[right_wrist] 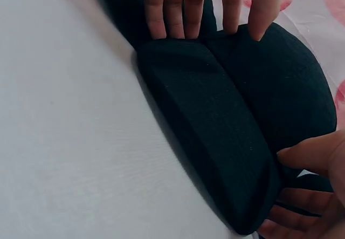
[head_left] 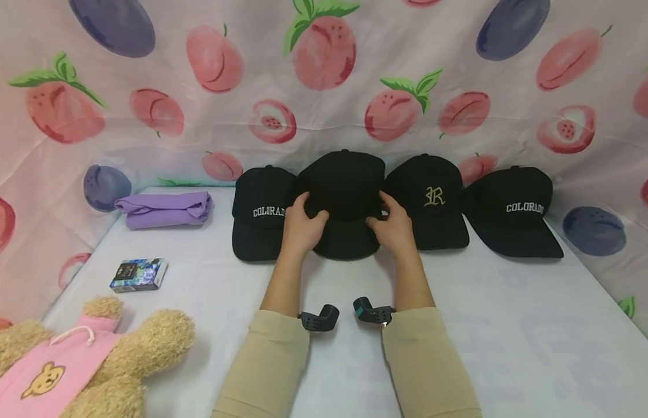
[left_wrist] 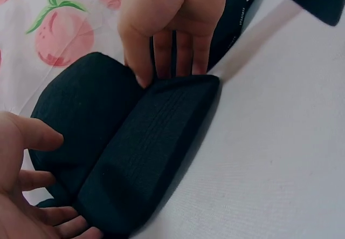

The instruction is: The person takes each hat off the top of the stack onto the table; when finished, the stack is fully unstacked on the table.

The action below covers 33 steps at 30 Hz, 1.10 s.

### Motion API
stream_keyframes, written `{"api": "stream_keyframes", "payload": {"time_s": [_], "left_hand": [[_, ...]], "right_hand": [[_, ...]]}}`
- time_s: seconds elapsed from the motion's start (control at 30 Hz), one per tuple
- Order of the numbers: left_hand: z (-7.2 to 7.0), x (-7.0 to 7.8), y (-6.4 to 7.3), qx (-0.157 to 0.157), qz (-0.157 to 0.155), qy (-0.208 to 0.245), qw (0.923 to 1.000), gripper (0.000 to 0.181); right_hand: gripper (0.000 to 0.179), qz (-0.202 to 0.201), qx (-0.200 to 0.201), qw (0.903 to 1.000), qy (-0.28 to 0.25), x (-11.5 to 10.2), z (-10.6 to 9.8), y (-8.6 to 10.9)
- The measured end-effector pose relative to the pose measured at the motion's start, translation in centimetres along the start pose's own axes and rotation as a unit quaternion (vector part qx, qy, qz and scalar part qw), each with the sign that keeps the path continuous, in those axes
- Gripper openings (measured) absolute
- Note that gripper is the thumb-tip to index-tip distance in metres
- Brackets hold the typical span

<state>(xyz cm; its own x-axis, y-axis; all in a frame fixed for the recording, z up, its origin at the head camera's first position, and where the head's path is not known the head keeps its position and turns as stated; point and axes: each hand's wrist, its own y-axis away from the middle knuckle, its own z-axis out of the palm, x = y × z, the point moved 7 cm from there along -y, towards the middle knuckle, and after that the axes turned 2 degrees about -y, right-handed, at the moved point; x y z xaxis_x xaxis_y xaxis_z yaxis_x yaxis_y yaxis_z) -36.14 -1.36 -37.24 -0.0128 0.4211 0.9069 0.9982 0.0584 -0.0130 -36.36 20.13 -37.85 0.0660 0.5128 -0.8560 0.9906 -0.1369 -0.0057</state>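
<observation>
A plain black baseball cap (head_left: pixel 345 186) stands in the middle of a row of caps, its brim toward me. My left hand (head_left: pixel 305 225) holds its left side, thumb on the front and fingers at the side edge. On the opposite side my right hand (head_left: pixel 392 223) holds it in the same way. In the left wrist view, the right thumb lies by the seam between crown and brim. A black cap lettered COLORADO (head_left: pixel 266 212) is just left of my left hand, partly covered by it. Beside my right hand sits a black cap with a gold R (head_left: pixel 428 200).
Another COLORADO cap (head_left: pixel 517 212) ends the row at the right. At the left lie a folded purple cloth (head_left: pixel 166 209) and a small blue patterned box (head_left: pixel 139 274). A teddy bear (head_left: pixel 89 360) in pink lies front left. A fruit-print curtain (head_left: pixel 324 104) hangs behind the white table (head_left: pixel 517 337).
</observation>
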Motion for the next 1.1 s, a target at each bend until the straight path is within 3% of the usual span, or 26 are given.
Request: {"api": "stream_keyframes", "payload": {"time_s": [0.23,0.5,0.83,1.1], "left_hand": [[0.3,0.1,0.0,-0.003,-0.003,-0.018,0.9998,0.073],[1.5,0.1,-0.2,-0.041,0.017,-0.024,0.9987,0.08],[2.4,-0.3,-0.3,-0.054,0.0,0.073,0.9958,0.076],[2.7,-0.5,-0.4,-0.063,0.009,0.13,0.9894,0.073]], "right_hand": [[0.07,0.004,-0.013,0.9999,-0.006,0.3,0.5,0.0],[0.064,0.006,0.023,0.9997,-0.012,0.7,-0.3,0.1],[0.064,0.022,0.038,0.999,-0.01,0.8,-0.6,0.2],[0.062,0.025,0.053,0.9982,-0.017,0.8,-0.5,0.3]]}}
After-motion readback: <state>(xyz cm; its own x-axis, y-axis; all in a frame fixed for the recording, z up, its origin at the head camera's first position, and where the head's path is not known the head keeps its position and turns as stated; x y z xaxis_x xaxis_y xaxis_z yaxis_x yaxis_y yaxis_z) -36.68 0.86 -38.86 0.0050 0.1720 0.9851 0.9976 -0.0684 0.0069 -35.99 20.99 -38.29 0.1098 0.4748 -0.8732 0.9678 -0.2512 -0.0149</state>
